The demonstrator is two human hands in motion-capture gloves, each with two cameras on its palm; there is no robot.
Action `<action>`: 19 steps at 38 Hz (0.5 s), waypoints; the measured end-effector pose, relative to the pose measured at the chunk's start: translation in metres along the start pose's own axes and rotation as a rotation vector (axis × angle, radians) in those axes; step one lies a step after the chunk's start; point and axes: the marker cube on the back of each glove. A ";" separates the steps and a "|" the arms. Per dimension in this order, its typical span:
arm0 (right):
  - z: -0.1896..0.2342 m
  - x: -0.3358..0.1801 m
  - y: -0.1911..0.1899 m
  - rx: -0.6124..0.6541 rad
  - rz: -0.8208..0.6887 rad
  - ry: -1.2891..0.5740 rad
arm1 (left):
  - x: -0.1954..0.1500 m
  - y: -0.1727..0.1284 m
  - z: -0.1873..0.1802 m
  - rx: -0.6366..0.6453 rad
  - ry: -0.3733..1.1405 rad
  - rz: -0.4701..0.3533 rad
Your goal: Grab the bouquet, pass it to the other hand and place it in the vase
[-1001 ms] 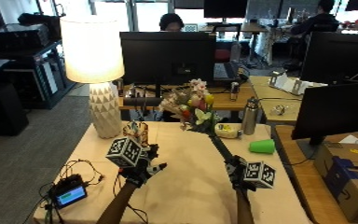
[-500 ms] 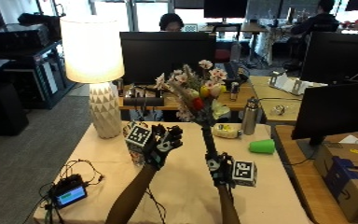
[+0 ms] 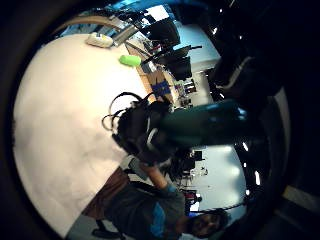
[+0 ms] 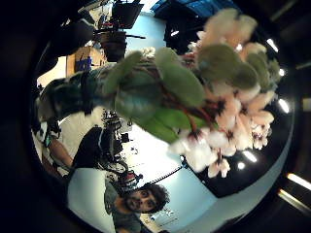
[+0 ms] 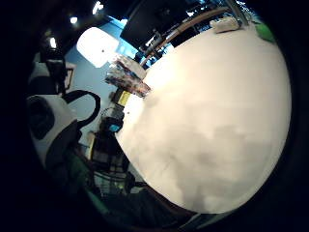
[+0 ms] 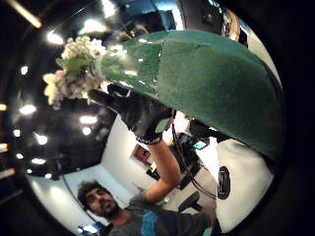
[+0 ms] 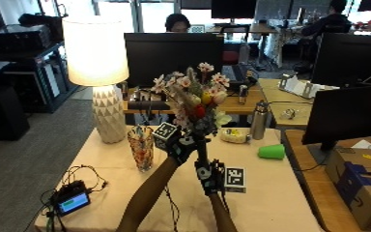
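above the middle of the tabletop (image 7: 276,203) the bouquet (image 7: 195,104) stood upright in the air, with the right hand (image 7: 210,175) curled round the lower stem and the left hand (image 7: 176,141) closing its fingers on the stem just under the blooms. the vase (image 7: 140,147) waited near the left edge, beside the lamp (image 7: 98,72). if the right hand let go before the left had a proper hold, the top-heavy bouquet could tip and fall. a low swing leftward could knock the narrow vase over.

The bouquet (image 7: 193,99) of pink and white flowers stands upright above the table, right of the patterned glass vase (image 7: 140,147).
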 end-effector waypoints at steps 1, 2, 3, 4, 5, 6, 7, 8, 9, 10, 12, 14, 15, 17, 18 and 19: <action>0.004 0.000 0.000 -0.007 -0.013 -0.008 | -0.001 -0.003 0.001 -0.001 0.006 -0.002; 0.007 -0.001 0.000 -0.015 -0.029 -0.019 | -0.002 -0.005 0.001 0.000 0.008 -0.004; 0.011 -0.001 0.000 -0.023 -0.045 -0.032 | -0.004 -0.008 0.001 0.005 0.003 -0.006; 0.014 -0.001 0.000 -0.031 -0.059 -0.045 | -0.007 -0.011 -0.001 0.012 -0.007 -0.008; 0.016 -0.001 0.000 -0.037 -0.069 -0.054 | -0.011 -0.013 -0.003 0.020 -0.021 -0.009; 0.018 0.000 0.000 -0.042 -0.070 -0.058 | -0.015 -0.016 -0.006 0.027 -0.036 -0.010; 0.019 0.001 0.000 -0.046 -0.063 -0.058 | -0.019 -0.018 -0.009 0.035 -0.051 -0.009; 0.020 0.002 0.000 -0.051 -0.051 -0.056 | -0.021 -0.020 -0.011 0.041 -0.063 -0.008; 0.021 0.004 0.000 -0.057 -0.038 -0.056 | -0.022 -0.020 -0.011 0.045 -0.071 -0.006; 0.022 0.006 0.001 -0.065 -0.028 -0.058 | -0.021 -0.019 -0.009 0.048 -0.072 -0.004; 0.025 0.007 0.002 -0.078 -0.008 -0.061 | -0.015 -0.015 -0.004 0.052 -0.065 -0.002; 0.028 0.007 0.002 -0.084 0.004 -0.065 | -0.011 -0.013 0.000 0.060 -0.059 -0.001; 0.029 0.008 0.001 -0.086 0.005 -0.068 | -0.011 -0.013 0.000 0.065 -0.058 0.004; 0.031 0.010 0.000 -0.090 0.006 -0.068 | -0.013 -0.017 -0.004 0.072 -0.058 0.028; 0.032 0.012 -0.001 -0.092 0.006 -0.063 | -0.016 -0.020 -0.007 0.074 -0.060 0.042; 0.033 0.013 -0.002 -0.093 0.005 -0.058 | -0.018 -0.022 -0.010 0.077 -0.064 0.053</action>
